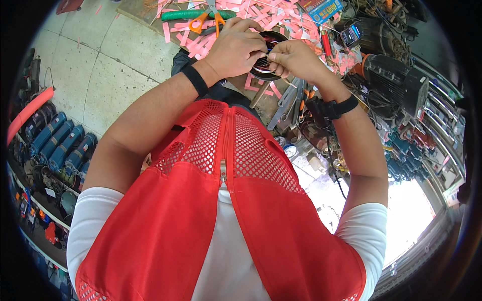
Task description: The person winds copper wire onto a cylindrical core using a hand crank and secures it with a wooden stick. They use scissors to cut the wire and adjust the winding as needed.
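Observation:
A round black motor stator [265, 76] stands between my hands, with dark red wire coils inside it. My left hand [239, 49] bends over its left rim, fingertips at the opening; whether they grip anything is hidden. My right hand [295, 60] reaches in from the right, thumb and forefinger pinched on a thin wire end close to the left fingertips. Pale strips or sleeves show at the lower rim below the right hand. Orange-handled scissors [206, 22] and a green wrapped rod [188, 15] lie beyond my left hand.
Pink paper strips [271, 15] cover the bench. Scissors and blades [290, 103] lie right of a wooden stick [260, 95]. A phone [351, 34] and a red-handled tool [325, 43] lie farther right, near a dark motor [395, 79]. Blue motors [62, 141] line a shelf at left.

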### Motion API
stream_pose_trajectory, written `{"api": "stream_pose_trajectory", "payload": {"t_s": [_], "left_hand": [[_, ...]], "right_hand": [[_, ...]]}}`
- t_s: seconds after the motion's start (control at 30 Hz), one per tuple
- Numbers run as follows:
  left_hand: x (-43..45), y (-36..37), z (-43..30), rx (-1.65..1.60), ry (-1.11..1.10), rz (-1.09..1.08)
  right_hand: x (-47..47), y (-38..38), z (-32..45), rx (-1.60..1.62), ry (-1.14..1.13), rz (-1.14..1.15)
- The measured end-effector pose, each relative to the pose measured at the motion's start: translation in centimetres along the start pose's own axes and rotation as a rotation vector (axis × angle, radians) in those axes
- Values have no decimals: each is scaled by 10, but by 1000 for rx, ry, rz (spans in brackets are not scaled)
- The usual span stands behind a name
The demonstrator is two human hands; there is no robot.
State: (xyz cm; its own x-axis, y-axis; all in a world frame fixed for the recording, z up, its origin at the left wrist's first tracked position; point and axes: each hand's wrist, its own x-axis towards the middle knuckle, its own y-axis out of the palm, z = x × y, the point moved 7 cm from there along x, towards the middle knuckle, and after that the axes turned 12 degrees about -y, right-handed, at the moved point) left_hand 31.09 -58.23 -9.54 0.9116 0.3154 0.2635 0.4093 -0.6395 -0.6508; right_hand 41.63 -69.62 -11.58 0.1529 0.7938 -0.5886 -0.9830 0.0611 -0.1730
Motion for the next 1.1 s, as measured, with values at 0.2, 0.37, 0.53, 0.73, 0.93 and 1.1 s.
{"api": "stream_pose_trajectory", "payload": {"t_s": [0.2, 0.37, 0.53, 0.73, 0.93, 1.1], "left_hand": [[1, 4, 1, 18, -43, 44], [0, 2, 1, 9, -46, 36], [0, 3, 2, 11, -57, 28], [2, 3, 0, 31, -89, 58], [7, -38, 10, -71, -92, 33], [-16, -135, 96, -44, -492, 41]], "right_hand": [[-7, 4, 29, -713, -376, -172], [-12, 1, 34, -645, -376, -217], [-9, -1, 32, -679, -365, -178], [-13, 8, 38, -895, -450, -258], [-56, -17, 26, -420, -345, -519], [-147, -51, -41, 108, -310, -927]]}}
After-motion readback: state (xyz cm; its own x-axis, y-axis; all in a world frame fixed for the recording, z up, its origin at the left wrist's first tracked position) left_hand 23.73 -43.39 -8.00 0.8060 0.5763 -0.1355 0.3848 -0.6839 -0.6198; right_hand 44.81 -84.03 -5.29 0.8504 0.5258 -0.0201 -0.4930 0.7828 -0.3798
